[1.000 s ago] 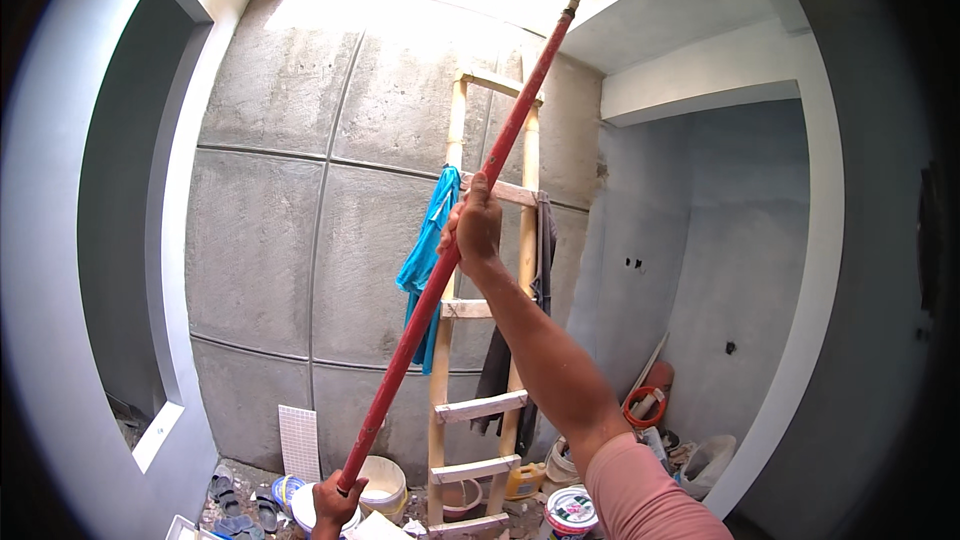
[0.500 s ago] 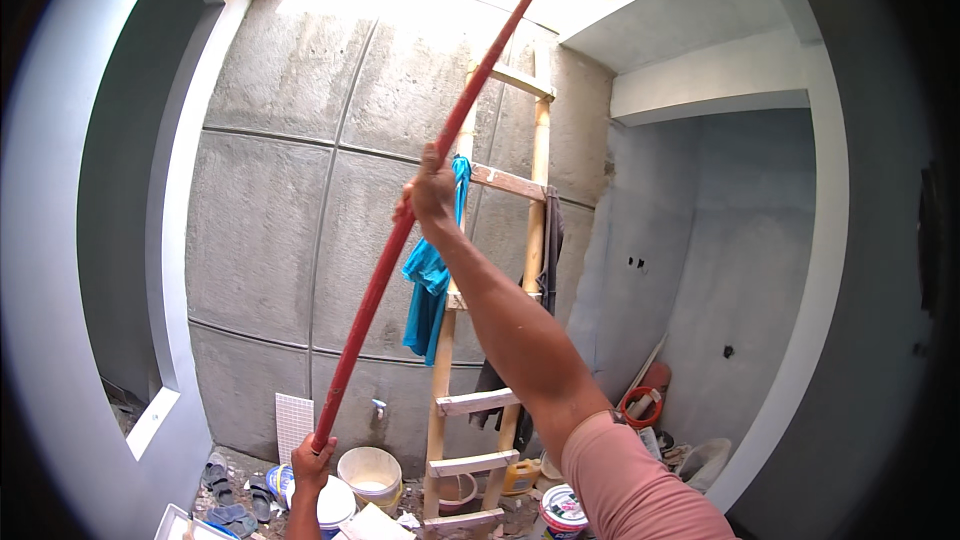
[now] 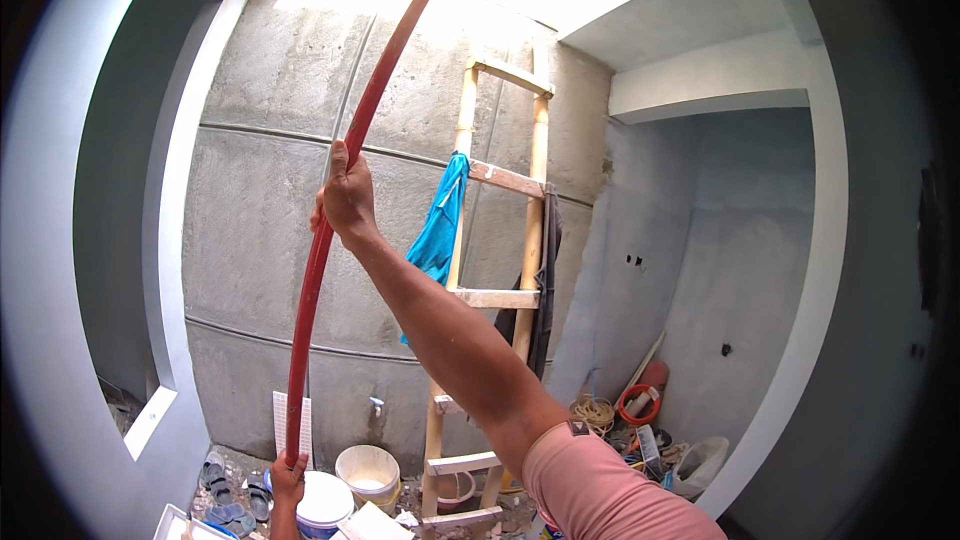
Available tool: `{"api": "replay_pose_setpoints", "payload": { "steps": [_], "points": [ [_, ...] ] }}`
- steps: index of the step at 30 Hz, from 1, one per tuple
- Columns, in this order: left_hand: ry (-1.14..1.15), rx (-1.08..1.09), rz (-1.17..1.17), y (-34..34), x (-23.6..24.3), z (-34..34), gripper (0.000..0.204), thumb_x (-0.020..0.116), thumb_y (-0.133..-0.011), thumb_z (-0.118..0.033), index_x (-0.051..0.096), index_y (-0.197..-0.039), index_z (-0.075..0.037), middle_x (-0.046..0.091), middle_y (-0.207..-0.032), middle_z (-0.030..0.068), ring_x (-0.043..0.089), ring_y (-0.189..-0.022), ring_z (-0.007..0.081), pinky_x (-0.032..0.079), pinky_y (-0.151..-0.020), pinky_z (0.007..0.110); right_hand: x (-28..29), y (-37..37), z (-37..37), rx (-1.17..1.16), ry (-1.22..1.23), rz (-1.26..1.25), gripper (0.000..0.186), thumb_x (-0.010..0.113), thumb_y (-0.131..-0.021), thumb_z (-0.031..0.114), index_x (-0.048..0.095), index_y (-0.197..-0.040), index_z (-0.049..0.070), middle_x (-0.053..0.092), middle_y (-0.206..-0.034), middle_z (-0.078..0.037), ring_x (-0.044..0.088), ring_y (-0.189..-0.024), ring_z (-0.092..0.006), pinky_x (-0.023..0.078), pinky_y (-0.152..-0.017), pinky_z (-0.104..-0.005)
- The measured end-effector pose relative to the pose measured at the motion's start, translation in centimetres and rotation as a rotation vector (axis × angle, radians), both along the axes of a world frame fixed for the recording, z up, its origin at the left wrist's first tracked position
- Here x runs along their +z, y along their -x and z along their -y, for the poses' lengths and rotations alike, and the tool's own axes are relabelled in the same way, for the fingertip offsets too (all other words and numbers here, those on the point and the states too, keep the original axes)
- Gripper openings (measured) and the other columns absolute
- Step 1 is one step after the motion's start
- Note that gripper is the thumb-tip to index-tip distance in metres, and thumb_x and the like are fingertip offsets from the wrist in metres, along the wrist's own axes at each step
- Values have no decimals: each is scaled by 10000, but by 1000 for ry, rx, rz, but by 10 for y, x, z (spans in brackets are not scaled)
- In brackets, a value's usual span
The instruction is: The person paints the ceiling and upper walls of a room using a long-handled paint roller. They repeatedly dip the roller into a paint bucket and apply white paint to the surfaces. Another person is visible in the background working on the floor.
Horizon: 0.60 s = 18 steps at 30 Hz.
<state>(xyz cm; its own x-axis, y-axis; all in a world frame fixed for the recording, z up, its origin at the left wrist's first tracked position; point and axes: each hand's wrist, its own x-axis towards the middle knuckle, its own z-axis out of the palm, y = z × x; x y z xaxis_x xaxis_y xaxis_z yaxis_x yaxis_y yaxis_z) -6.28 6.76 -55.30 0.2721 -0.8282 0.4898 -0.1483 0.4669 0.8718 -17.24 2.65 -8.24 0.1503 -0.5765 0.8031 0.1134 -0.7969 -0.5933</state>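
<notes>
Red pole is what I have in both hands: it climbs steeply from 7 o'clock, leaning rightward, to the upper edge just short of 12 o'clock, where the view ends, so I cannot tell what its far end meets. My right hand has it between 9 and 10 o'clock, thumb pointing up the shaft, the fingers curled around it. My left hand is closed around its lower end, just past 7 o'clock.

My right arm, in a pink sleeve, reaches up from 5 o'clock and crosses in front of a ladder with round, pale rails and flat wooden rungs. A bright blue cloth hangs from its left rail near the middle of my view, and a dark cloth from its right rail. Beyond the pole, towards 9 o'clock, is a grooved grey concrete wall.

Down at 7 o'clock, a white gridded panel stands behind the pole's lower part. A lidded white bucket sits just right of my left hand, with an open bucket next to it and a small tap on the wall above. Dark sandals lie to my left hand's left. At 5 o'clock there is a pale coil of cord.
</notes>
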Motion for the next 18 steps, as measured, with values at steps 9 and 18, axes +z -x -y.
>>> {"api": "replay_pose_setpoints", "payload": {
  "steps": [9, 18],
  "points": [
    [-49, -86, 97, 73, 1, -2, 413, 645, -820, -433, 561, -771, -32, 531, -548, 60, 539, -503, 164, 406, -479, 322, -3, 81, 1, -86, 5, 56, 460, 365, -915, 534, 342, -990, 81, 389, -470, -28, 451, -308, -162, 402, -278, -316],
    [-2, -162, 174, 175, 24, -9, 386, 637, -821, -423, 586, -808, -41, 545, -582, 116, 570, -535, 259, 416, -517, 369, 5, 207, -14, -180, -73, 115, 440, 373, -918, 533, 366, -999, 100, 395, -462, -21, 466, -314, -153, 410, -279, -313]
  ]
}}
